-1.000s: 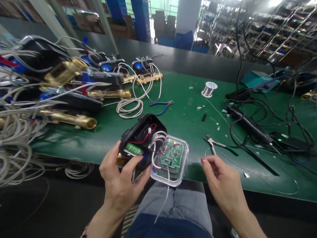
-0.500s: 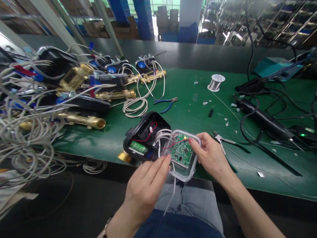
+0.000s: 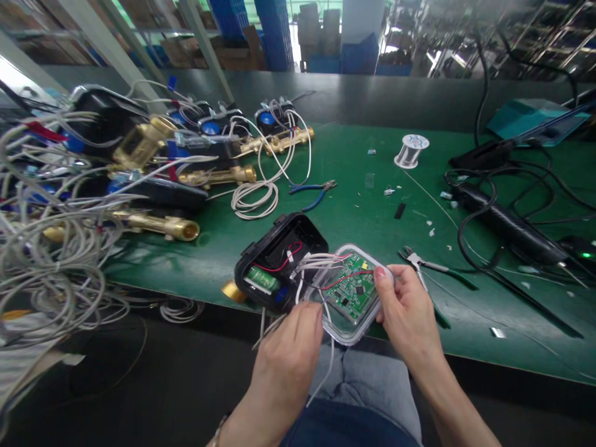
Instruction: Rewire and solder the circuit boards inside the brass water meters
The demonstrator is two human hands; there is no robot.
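A clear plastic cover (image 3: 347,338) with a green circuit board (image 3: 349,292) inside it is tilted at the table's front edge. My right hand (image 3: 410,310) grips its right side, thumb over the board's corner. Beside it lies an open black housing (image 3: 279,239) with a green battery (image 3: 261,279) in it. Grey, red and blue wires run from housing to board. My left hand (image 3: 295,338) is closed at the cover's lower left edge, near a white cable (image 3: 329,366); what its fingertips pinch is hidden. Grey cable ends stick out beside its knuckles.
Brass valve bodies (image 3: 156,225) with black housings and tangled grey cables (image 3: 60,267) crowd the left. Blue-handled cutters (image 3: 314,194), green-handled cutters (image 3: 442,270), a solder spool (image 3: 411,152) and a black soldering tool (image 3: 512,226) with cords lie beyond and to the right.
The cover and board have shifted slightly right and tilted with my right hand. My left hand's fingers, stretched over the cover's edge before, are now curled in lower down.
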